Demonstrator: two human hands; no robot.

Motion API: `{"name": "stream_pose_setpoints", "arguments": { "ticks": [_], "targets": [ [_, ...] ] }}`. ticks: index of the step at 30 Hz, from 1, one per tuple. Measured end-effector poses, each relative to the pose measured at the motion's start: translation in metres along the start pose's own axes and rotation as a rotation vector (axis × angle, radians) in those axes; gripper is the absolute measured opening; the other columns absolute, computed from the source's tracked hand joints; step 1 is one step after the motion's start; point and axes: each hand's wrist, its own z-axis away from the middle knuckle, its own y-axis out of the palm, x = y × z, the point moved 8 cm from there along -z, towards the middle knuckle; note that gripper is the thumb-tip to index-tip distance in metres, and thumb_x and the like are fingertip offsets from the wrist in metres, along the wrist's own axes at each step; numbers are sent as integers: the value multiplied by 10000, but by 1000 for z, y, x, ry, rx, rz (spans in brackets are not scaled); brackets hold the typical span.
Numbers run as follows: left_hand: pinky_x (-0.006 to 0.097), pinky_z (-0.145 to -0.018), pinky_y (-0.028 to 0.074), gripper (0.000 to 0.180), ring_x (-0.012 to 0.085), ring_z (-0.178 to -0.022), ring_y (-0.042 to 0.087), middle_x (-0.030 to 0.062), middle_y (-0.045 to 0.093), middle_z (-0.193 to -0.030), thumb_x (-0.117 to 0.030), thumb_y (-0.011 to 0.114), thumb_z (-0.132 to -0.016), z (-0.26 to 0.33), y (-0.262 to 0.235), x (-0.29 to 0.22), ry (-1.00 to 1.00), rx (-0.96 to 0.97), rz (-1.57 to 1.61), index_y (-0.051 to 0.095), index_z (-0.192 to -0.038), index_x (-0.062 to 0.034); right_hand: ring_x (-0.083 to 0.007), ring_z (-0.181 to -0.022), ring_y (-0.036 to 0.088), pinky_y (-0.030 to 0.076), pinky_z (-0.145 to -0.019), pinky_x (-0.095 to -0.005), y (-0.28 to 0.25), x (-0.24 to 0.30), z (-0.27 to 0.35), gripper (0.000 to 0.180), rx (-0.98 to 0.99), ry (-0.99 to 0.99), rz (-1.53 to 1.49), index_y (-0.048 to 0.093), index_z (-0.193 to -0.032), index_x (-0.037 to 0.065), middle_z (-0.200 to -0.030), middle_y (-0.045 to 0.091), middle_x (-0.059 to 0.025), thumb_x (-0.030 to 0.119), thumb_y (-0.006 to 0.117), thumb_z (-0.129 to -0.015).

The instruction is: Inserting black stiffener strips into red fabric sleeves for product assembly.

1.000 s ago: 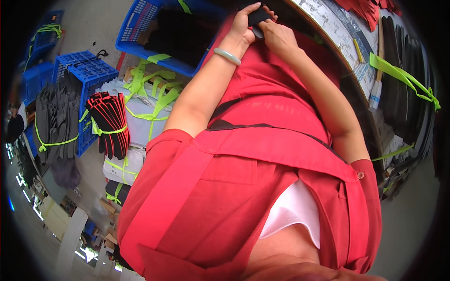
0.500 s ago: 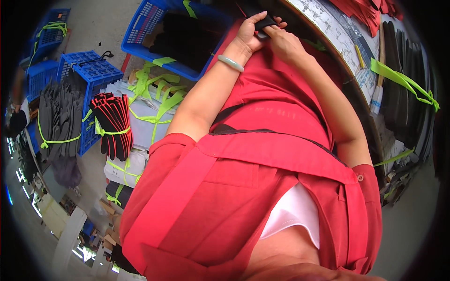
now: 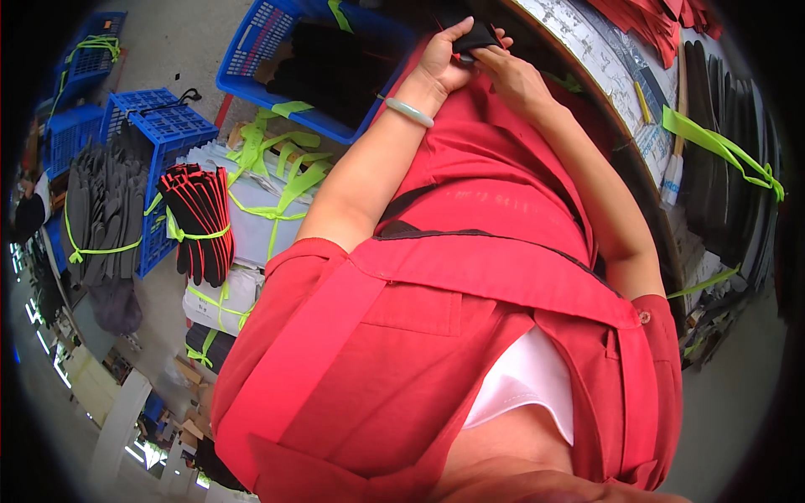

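Note:
Both my hands are together at the top of the view, over the red apron. A small black piece of pliable material, perhaps cloth, lies between them. My left hand, with a pale bangle at the wrist, is closed around it with the thumb pointing up. From the other side, my right hand pinches its lower edge with bent fingers. Part of the piece is hidden behind the fingers, so its full shape does not show.
A blue crate with dark pieces stands beside my left forearm. Nearby are a red-edged black bundle, a grey bundle and another blue crate. At right, a table edge runs close to my right arm, with dark strips beyond.
The black piece has turned slightly between my hands and shows a broader face. My right fingers have shifted a little along its lower edge; both arms stay nearly in place.

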Motion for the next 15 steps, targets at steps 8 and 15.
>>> {"name": "stream_pose_setpoints", "arguments": {
  "ticks": [8,15],
  "targets": [
    [443,-1009,443,172,307,-959,596,176,625,-914,-138,584,-896,-7,-24,-9,48,-54,221,565,-969,17,-351,-897,649,531,-717,-473,13,9,-27,222,121,2,117,612,-1062,143,-1041,656,-119,131,456,-904],
    [465,-995,453,158,304,-988,597,147,620,-942,-132,562,-931,63,-25,-52,258,-163,82,574,-991,15,-282,-839,679,560,-660,-343,-15,81,35,333,-126,-386,-109,652,-1142,144,-963,690,-106,12,593,-843]
  ]
}}
